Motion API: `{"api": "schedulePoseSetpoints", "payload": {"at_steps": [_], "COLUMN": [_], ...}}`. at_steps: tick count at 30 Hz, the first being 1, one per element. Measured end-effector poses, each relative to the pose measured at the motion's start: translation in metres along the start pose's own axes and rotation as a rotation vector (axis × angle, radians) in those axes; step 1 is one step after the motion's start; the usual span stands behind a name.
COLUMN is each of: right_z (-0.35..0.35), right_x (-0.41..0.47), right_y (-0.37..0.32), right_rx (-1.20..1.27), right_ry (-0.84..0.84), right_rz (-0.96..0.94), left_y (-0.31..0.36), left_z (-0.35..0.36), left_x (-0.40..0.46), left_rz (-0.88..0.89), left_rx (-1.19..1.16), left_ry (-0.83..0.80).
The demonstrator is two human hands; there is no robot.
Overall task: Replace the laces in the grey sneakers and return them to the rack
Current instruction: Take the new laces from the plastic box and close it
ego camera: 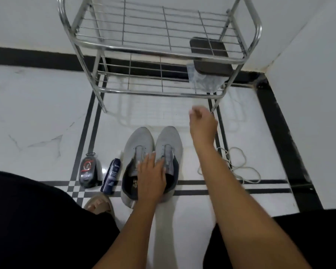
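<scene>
Floor (37, 105): white marble-look tile w/ black inlay lines, black border along the walls. Chrome wire rack (159, 53) stands at 12 o'clock, legs on the tile. Grey sneakers (151, 152) side by side at centre, touching, toes toward the rack. Just left of them, at 9 o'clock, a dark spray can (111, 175) lies on its side; next to it, further left, a dark polish bottle (89, 171). White laces (239, 167) in a loose heap at 3 o'clock, apart from the sneakers. A sandalled foot (99, 205) rests on the tile at 7 o'clock.
</scene>
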State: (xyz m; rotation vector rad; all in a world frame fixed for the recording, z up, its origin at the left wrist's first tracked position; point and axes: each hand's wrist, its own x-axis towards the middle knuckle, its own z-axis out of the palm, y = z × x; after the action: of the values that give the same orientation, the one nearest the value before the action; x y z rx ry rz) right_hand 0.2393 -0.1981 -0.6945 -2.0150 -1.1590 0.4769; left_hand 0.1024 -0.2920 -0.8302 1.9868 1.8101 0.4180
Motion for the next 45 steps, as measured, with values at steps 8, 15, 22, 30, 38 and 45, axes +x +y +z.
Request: {"api": "schedulePoseSetpoints", "payload": {"at_steps": [8,15,22,30,38,45], "right_z": [-0.009,-0.001,-0.032,-0.113,-0.178,-0.192], "right_x": [0.104,0.127,0.12,0.065,0.0,0.022], "right_y": [-0.045,-0.043,-0.042,-0.054,-0.07,-0.037], "right_rx": [-0.699,-0.959,-0.96,-0.85,-0.622,-0.566], "right_ry": [-0.027,0.0,0.033,-0.041,-0.421,-0.745], "right_rz": [-0.396,-0.481,-0.616,-0.677,-0.599,-0.554], "left_y": [0.004,0.006,0.009,0.079,0.15,0.173], "left_z": [0.013,0.013,0.009,-0.05,-0.096,-0.08], "left_x": [-0.017,-0.013,-0.004,0.013,0.016,0.011], "left_rz": [-0.105,-0.165,-0.258,-0.519,-0.634,-0.724], "left_rx": [0.044,-0.044,-0.079,-0.837,-2.098,-2.07], "left_ry": [-0.219,-0.188,-0.2,-0.121,-0.647,-0.624]}}
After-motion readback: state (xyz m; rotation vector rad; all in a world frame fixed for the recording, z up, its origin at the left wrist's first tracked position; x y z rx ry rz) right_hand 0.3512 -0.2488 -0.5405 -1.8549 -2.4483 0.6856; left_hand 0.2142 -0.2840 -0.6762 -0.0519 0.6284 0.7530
